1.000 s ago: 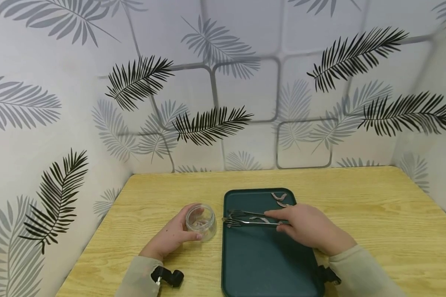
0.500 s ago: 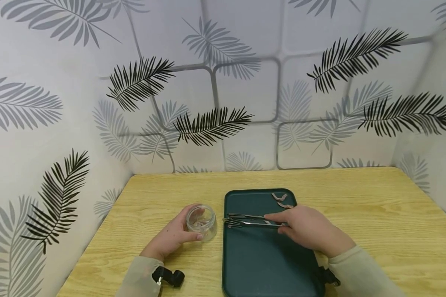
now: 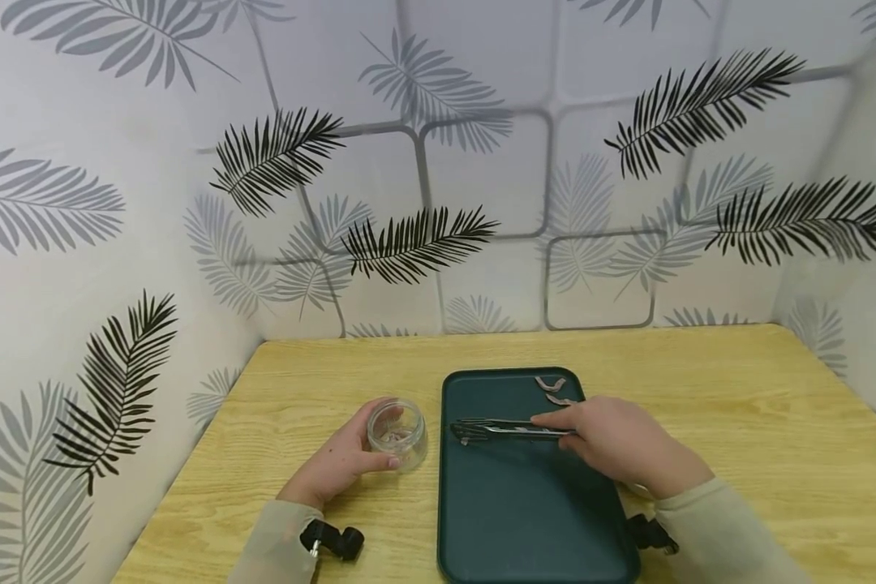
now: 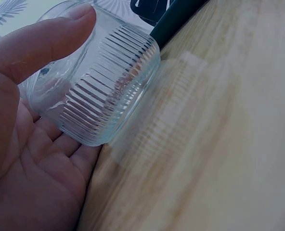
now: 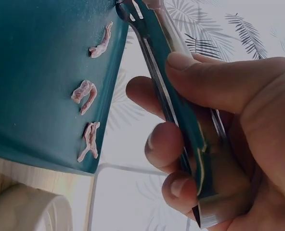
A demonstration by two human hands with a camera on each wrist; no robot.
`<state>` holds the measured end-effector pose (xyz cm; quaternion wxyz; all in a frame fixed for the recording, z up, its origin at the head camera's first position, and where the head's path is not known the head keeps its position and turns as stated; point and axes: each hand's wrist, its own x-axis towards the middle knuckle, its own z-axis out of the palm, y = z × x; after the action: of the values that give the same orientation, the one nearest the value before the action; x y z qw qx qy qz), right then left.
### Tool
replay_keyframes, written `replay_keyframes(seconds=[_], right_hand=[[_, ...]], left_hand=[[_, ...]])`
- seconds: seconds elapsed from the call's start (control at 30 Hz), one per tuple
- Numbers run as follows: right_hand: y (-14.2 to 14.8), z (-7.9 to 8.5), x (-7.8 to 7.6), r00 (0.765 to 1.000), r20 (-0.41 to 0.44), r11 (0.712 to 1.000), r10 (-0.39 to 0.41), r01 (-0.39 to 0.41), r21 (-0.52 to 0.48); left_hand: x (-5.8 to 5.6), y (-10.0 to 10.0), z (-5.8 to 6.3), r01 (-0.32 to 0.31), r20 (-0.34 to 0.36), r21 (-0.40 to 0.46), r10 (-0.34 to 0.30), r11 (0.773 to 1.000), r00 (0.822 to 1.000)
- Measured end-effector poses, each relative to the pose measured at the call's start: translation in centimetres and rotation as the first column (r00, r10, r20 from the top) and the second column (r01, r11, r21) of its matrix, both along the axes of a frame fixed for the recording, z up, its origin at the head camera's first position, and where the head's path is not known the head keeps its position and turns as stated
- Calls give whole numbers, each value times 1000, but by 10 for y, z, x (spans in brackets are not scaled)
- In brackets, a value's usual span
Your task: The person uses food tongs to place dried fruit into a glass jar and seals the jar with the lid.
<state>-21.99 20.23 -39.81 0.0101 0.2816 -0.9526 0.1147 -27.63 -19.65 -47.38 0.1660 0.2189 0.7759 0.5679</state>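
Two-handed, curls the left hand (image 3: pixel 339 464) round a glass jar (image 3: pixel 411 456) standing mouth up on the wooden table (image 3: pixel 390 539), long axis vertical, pinkish bits (image 3: pixel 396 437) inside. To its right, above the dark green tray (image 3: pixel 533 523), holds metal tongs (image 3: pixel 521 430) in the right hand (image 3: pixel 620 442), pinched between thumb and fingers, long axis crosswise, tips pointing left toward the jar. Farther right, shows pinkish strips (image 5: pixel 80 91) by the tray's far corner and, beyond its right edge, a pale round object (image 5: pixel 27 211), partly hidden.
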Motion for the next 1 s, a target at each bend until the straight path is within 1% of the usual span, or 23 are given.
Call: replay_keyframes(seconds=[0.13,0.23,0.47,0.63,0.77,0.9,1.0], right_hand=[[-1,0,-2,1000,-30,1000,9,-9,1],[0,-1,-3,998,-52,1000,23,-24,-17],[5,-3,-4,998,-69,999,5,-8,-46],[10,2,-4,998,-57,997,5,-9,-76],[14,9,-2,998,-68,995,-2,-4,-95],[10,14,2,995,-98,992,-4,-8,-125],[2,15,4,989,-148,986,6,-31,-164]], left_hand=[[0,-1,-1,1,1,6,-2,1000,1000],[1,-2,-2,0,4,6,0,1000,1000],[1,-1,0,5,6,7,-5,1000,1000],[0,0,2,5,7,3,-5,1000,1000],[0,0,2,6,5,-2,-6,1000,1000],[0,0,1,4,4,0,-4,1000,1000],[-1,1,0,7,6,10,-7,1000,1000]])
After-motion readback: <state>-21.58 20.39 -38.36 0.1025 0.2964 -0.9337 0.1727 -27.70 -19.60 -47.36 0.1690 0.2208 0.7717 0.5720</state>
